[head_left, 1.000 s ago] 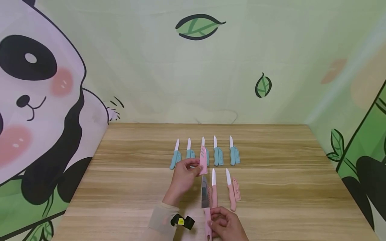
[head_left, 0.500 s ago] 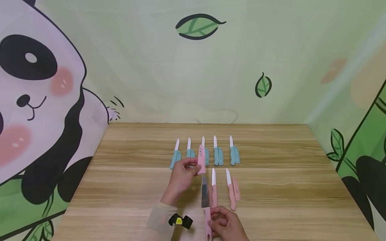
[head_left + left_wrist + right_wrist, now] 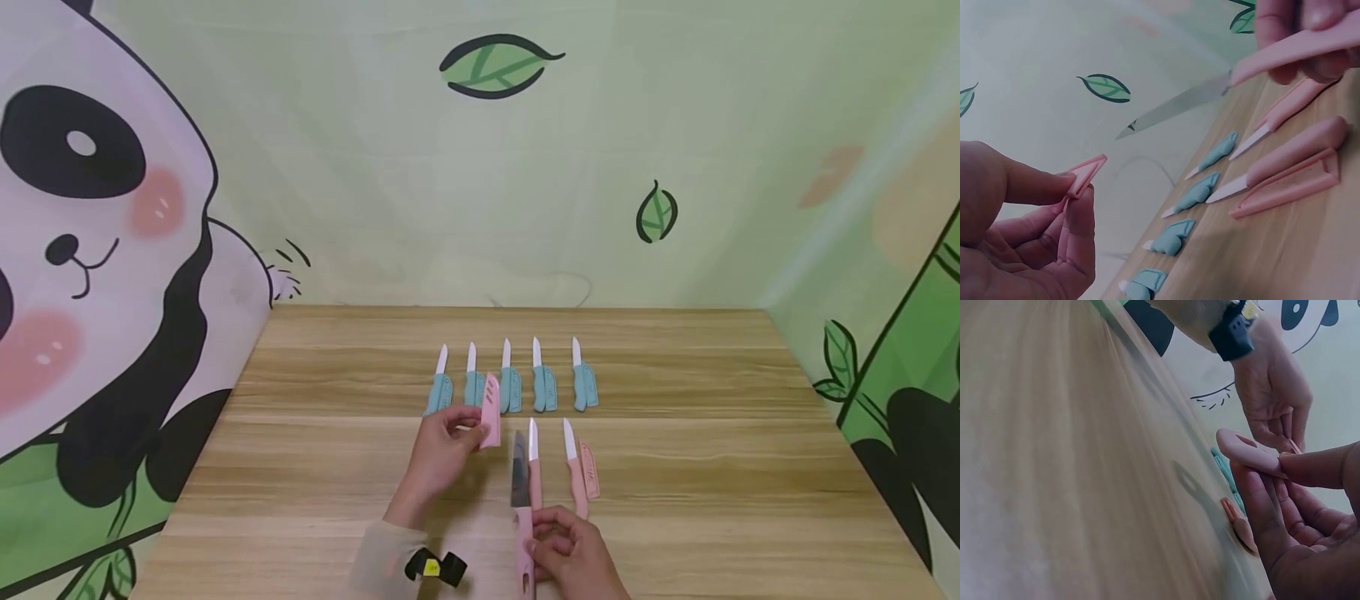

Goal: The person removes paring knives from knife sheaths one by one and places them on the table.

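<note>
Between thumb and fingers, my left hand pinches a pink knife sheath near its lower end, tip pointing away from me. My right hand grips the pink handle of a larger knife with a grey blade, which also points away from me. The sheath is apart from the blade, to its left in the head view. In the left wrist view both the sheath and the knife are raised above the table. Two smaller pink paring knives with white blades lie just beyond my right hand; one is partly covered by the held knife.
Several blue paring knives with white blades lie in a row farther back, each beside its blue sheath. A pink sheath lies next to the right pink paring knife. The wooden table ends at a printed cloth backdrop.
My left hand has drawn the sheath left and slightly toward me, farther from the blade. The right hand has shifted the knife a little to the right and forward.
</note>
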`<state>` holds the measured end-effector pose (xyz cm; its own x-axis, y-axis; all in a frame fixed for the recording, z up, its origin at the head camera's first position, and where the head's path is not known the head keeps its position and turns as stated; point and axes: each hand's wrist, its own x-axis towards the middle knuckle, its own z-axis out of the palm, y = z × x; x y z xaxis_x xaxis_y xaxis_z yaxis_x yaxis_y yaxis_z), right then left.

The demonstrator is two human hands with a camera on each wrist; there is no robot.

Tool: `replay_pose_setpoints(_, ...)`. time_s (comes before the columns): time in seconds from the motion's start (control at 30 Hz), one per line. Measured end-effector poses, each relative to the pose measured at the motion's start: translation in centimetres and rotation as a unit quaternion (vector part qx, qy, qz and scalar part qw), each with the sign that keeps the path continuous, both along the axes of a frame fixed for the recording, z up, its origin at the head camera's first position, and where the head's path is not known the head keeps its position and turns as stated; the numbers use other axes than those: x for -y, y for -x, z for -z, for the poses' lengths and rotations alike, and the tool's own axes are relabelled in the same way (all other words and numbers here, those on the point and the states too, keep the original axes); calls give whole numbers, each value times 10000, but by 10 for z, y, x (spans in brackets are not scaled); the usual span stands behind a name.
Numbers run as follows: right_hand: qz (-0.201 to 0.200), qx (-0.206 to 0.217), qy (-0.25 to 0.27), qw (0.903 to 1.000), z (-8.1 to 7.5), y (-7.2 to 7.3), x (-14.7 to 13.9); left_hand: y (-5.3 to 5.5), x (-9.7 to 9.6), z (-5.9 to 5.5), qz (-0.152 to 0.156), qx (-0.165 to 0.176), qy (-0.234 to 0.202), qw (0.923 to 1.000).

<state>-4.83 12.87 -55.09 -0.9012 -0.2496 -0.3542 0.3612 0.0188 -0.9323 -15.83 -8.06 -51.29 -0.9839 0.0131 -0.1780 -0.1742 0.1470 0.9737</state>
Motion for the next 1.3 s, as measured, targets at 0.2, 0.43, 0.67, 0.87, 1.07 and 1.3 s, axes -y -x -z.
replay_pose_setpoints(0.2, 163, -23, -66, 9998, 0, 2, 1, -16, 7, 6, 269, -51, 190, 9994)
replay_pose_setpoints(0.43, 426, 28, 27, 9991, 0, 6, 7, -34, 13, 13, 531, -98, 113, 9985)
replay_pose_setpoints(0.67, 670, -21, -78, 9977, -1, 9, 13, -51, 19, 16, 780, -89, 185, 9967)
replay_pose_setpoints(0.87, 619, -26, 69, 9981, 0, 9, 20, -64, 26, 22, 835, 101, 220, 9962)
replay_pose_setpoints(1.07, 458, 34, 45, 9989, 1, 11, 29, -75, 36, 24, 734, 133, 1025, 9919)
replay_pose_setpoints(1.3, 298, -288, -301, 9987, 1, 14, 46, -82, 46, 27, 879, 143, 1759, 9804)
